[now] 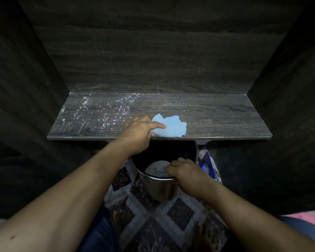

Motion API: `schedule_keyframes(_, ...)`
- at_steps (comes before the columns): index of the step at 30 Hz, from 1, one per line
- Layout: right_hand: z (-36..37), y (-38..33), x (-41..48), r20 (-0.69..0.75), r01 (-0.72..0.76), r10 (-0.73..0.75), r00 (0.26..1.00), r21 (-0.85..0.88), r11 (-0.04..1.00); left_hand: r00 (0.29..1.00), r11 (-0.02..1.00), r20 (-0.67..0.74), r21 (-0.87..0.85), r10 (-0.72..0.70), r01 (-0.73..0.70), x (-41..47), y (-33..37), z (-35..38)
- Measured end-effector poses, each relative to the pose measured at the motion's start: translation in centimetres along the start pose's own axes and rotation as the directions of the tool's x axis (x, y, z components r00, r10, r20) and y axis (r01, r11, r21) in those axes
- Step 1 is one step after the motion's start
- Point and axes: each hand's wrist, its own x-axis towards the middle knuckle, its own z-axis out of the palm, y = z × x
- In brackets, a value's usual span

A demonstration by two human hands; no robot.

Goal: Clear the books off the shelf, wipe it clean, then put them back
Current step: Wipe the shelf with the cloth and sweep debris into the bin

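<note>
A dark wood shelf point(207, 115) runs across the middle of the view with no books on it. White dust specks point(105, 110) cover its left half. A crumpled light blue cloth point(173, 127) lies near the shelf's front edge. My left hand point(140, 135) grips the cloth's left side, forefinger stretched over it. Just below the shelf edge my right hand point(185, 174) holds the rim of a shiny metal bucket point(160, 188), fingers curled over the rim. Grey debris lies at the bucket's bottom.
Dark wood panels close the shelf in at the back point(153, 60), left and right. The bucket stands over a floor of patterned tiles point(153, 220). My bare feet show at the bottom. A blue patterned object point(207, 162) lies right of the bucket.
</note>
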Motion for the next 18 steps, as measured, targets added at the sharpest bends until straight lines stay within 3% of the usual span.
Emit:
schedule_keyframes(9,-1.0,-1.7,-1.2,0.007,0.036,-0.036,0.999,0.008,0.999,0.998,0.999,-0.064,-0.033,-0.025,0.023,-3.4,1.2,1.3)
schedule_keyframes(18,-1.2,-2.1,-0.9,0.037,0.054,-0.054,0.998,0.014,0.998,0.935,0.979,-0.349,-0.206,-0.068,-0.006,-3.5,0.3,-0.2)
